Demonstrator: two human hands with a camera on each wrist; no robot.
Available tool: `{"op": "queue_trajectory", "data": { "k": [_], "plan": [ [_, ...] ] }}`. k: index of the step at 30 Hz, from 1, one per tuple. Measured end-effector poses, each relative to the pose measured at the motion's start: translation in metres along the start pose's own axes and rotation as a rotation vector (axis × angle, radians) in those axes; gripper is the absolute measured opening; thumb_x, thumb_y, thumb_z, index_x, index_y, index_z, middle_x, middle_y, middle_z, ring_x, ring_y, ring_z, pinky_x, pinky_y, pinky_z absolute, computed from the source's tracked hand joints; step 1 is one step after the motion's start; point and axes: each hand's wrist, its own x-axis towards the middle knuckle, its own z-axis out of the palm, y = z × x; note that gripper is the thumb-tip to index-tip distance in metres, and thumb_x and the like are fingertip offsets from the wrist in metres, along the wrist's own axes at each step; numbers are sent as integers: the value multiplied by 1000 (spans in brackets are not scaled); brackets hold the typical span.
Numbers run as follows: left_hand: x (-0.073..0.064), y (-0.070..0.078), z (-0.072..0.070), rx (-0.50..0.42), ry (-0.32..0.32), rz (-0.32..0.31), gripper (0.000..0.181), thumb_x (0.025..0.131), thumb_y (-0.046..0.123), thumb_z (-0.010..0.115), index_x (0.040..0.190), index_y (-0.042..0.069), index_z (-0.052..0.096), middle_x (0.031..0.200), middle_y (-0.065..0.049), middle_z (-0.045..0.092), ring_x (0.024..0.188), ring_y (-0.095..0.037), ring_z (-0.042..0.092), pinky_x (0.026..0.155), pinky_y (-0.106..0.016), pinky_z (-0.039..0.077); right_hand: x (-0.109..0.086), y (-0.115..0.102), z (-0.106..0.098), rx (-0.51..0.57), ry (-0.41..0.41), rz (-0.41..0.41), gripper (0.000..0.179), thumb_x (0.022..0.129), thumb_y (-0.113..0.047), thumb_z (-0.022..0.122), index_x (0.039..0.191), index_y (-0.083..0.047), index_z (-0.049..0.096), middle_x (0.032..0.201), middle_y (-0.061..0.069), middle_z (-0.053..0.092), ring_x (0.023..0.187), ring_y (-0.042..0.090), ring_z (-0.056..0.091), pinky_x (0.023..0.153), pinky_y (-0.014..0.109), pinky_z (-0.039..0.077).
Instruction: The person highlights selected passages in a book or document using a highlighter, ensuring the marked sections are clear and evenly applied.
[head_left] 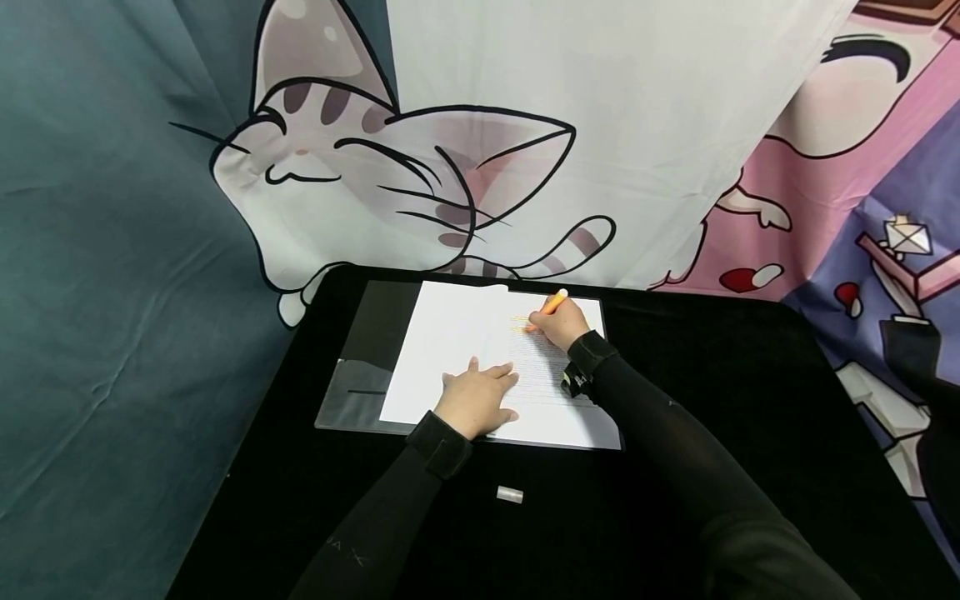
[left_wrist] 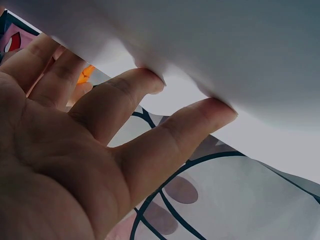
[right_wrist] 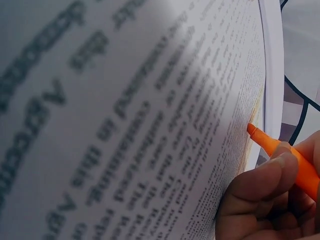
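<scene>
An orange highlighter (head_left: 555, 302) is pinched in my right hand (head_left: 564, 323), its tip right at the upper lines of a printed page (head_left: 540, 383). Orange and yellow marks run along some of those lines. The right wrist view shows the highlighter's chisel tip (right_wrist: 251, 129) close over the text. My left hand (head_left: 477, 398) rests with spread fingers on the paper, near the inner edge of the blank white left page (head_left: 442, 350). In the left wrist view its fingertips (left_wrist: 220, 107) touch the white sheet (left_wrist: 280, 135).
Under the papers lies a clear grey board (head_left: 360, 392) on a black-covered table (head_left: 720, 375). A small whitish cylinder (head_left: 510, 494) lies near the front of the table. Behind hangs a cloth with cartoon cats (head_left: 337, 192).
</scene>
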Motion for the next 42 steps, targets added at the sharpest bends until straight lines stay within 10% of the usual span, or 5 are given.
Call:
{"op": "queue_trajectory", "data": {
  "k": [42],
  "plan": [
    [-1,0,-3,-13,-6,-3,71,102,55,82,165,29,62,178,10,52,162,-54,50,113,-88,50,-7,2,-13,-33,1,-32,24,101,-13,69,80,-11,57,63,1,59,57,17,51,56,30,44]
  ]
}}
